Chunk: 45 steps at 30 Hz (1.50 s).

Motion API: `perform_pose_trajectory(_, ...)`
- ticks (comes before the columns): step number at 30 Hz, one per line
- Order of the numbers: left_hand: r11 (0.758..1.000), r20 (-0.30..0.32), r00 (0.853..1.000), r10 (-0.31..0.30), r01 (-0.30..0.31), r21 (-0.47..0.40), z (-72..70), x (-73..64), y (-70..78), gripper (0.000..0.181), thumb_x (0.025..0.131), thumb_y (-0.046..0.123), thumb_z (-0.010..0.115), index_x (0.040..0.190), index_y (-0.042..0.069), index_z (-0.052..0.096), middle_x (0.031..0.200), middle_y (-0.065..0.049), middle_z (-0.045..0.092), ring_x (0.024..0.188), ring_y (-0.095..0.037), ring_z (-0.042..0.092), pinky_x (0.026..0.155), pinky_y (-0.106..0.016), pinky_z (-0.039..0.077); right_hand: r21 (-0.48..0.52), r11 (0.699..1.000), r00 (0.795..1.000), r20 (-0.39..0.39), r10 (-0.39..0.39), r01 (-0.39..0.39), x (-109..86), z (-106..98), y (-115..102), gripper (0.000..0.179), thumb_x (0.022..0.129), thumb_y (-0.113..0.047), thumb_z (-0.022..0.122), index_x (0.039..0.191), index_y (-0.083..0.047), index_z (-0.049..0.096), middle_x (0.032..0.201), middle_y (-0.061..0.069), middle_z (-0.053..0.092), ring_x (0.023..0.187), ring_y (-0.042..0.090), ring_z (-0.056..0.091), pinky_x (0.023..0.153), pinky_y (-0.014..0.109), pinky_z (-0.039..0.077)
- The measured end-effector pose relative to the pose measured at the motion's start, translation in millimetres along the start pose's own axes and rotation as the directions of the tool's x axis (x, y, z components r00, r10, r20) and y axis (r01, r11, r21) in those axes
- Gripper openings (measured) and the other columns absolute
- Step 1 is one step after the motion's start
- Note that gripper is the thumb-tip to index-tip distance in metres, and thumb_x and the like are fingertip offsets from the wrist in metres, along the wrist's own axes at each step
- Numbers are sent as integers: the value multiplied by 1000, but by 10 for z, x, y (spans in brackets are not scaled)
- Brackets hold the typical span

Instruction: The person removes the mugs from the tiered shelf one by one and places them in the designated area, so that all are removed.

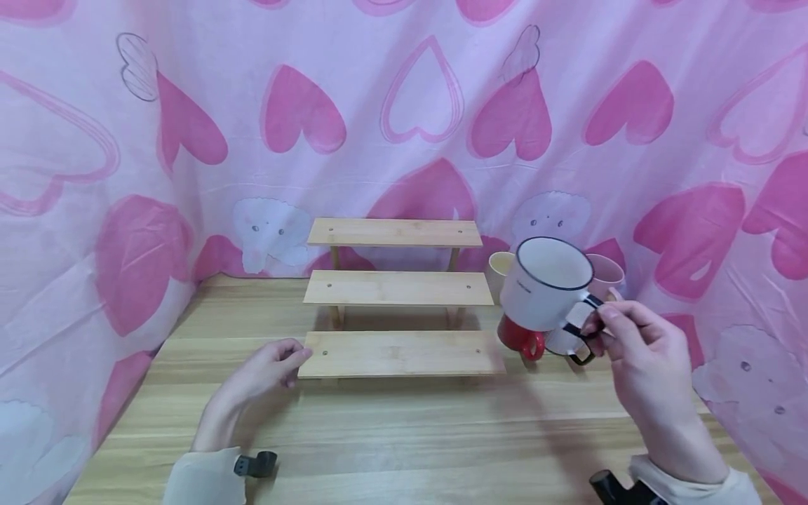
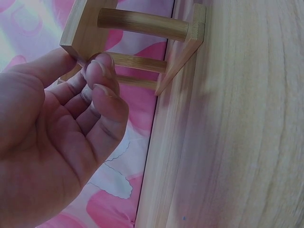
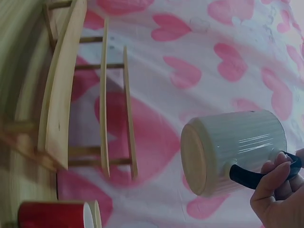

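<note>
A white mug (image 1: 533,301) with a dark rim hangs in the air right of the three-step wooden rack (image 1: 404,354). My right hand (image 1: 653,368) grips its black handle with thumb and fingers. In the right wrist view, the mug (image 3: 242,142) shows its pale base and ribbed side, clear of the rack. At the rack's lowest board, my left hand (image 1: 259,379) pinches the left end. The left wrist view has the thumb of that hand (image 2: 57,128) against the board's corner, with the fingertips at its underside.
Behind and below the raised mug stand a red mug (image 1: 517,335), another white mug (image 1: 560,342) with a black handle, a cream cup (image 1: 497,270) and a pink mug (image 1: 607,272). A heart-patterned curtain (image 1: 404,105) borders the wooden table (image 1: 404,435) at the back and sides.
</note>
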<state>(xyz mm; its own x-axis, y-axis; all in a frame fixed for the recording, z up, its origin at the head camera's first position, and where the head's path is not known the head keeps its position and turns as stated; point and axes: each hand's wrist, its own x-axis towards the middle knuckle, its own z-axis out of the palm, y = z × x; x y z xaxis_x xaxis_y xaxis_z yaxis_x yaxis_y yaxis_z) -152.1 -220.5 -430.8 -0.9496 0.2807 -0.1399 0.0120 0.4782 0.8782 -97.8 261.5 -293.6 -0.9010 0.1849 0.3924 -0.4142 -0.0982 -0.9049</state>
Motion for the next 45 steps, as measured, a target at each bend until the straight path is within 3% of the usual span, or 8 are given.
perform_pose_trajectory(4, 1000, 0, 1000, -20, 20, 10, 16, 8, -8, 34, 101, 37, 53, 89, 5, 58, 68, -5, 53, 63, -19, 52, 61, -34, 45, 169, 983, 998, -20, -63, 66, 72, -239, -10, 14, 97, 7, 53, 90, 17, 60, 77, 18, 65, 67, 20, 60, 58, 23, 50)
perform_pose_trajectory(9, 1000, 5, 1000, -29, 29, 5, 28, 11, -6, 36, 101, 38, 53, 90, 5, 59, 68, -5, 52, 64, -19, 50, 64, -34, 44, 353, 928, 991, -98, -87, 117, 132, -572, -40, 15, 96, 15, 46, 91, 21, 59, 79, 24, 66, 66, 24, 65, 58, 26, 53)
perform_pose_trajectory(13, 999, 2, 999, -45, 45, -4, 24, -4, 10, 35, 101, 38, 53, 91, 5, 59, 67, -5, 52, 64, -19, 49, 64, -35, 43, 394, 904, 979, -176, -105, 168, 193, -807, -33, 16, 97, 15, 44, 91, 21, 57, 75, 26, 64, 63, 27, 65, 53, 25, 52)
perform_pose_trajectory(21, 999, -5, 999, -44, 44, 1, 1, -10, 18, 37, 100, 39, 54, 90, 5, 58, 68, -6, 52, 64, -20, 50, 64, -35, 43, 586, 782, 976, -156, -151, 214, 317, -1199, 133, 24, 100, 16, 30, 88, 23, 49, 75, 32, 61, 61, 35, 62, 48, 29, 47)
perform_pose_trajectory(23, 1000, 3, 1000, -31, 31, -1, 0, -10, 12, 36, 100, 39, 53, 89, 4, 58, 68, -6, 52, 64, -20, 51, 63, -34, 43, 585, 781, 974, -185, -133, 218, 323, -1267, 191, 24, 100, 16, 30, 87, 23, 49, 74, 31, 60, 60, 35, 62, 47, 29, 47)
perform_pose_trajectory(29, 999, 20, 1000, -3, 4, -43, 7, -22, 5, 36, 102, 35, 53, 89, 2, 57, 67, -5, 50, 65, -20, 51, 67, -31, 42, 534, 825, 965, -257, -51, 186, 337, -1454, 377, 23, 100, 13, 38, 86, 21, 53, 73, 27, 61, 62, 30, 61, 49, 28, 46)
perform_pose_trajectory(35, 999, -1, 1000, -18, 18, -50, 18, -26, 20, 37, 101, 37, 54, 88, 2, 57, 67, -6, 50, 65, -21, 50, 66, -32, 42, 582, 798, 960, -281, 16, 157, 353, -1634, 555, 25, 100, 13, 38, 82, 21, 54, 72, 28, 60, 60, 32, 60, 50, 28, 44)
perform_pose_trajectory(45, 1000, 19, 999, 28, -28, -4, 16, 26, 10, 29, 102, 29, 54, 90, 3, 57, 67, -6, 53, 62, -20, 55, 60, -33, 46, 558, 826, 945, -306, 115, 80, 308, -1889, 844, 24, 98, 15, 42, 83, 19, 61, 71, 24, 64, 58, 28, 62, 49, 30, 48)
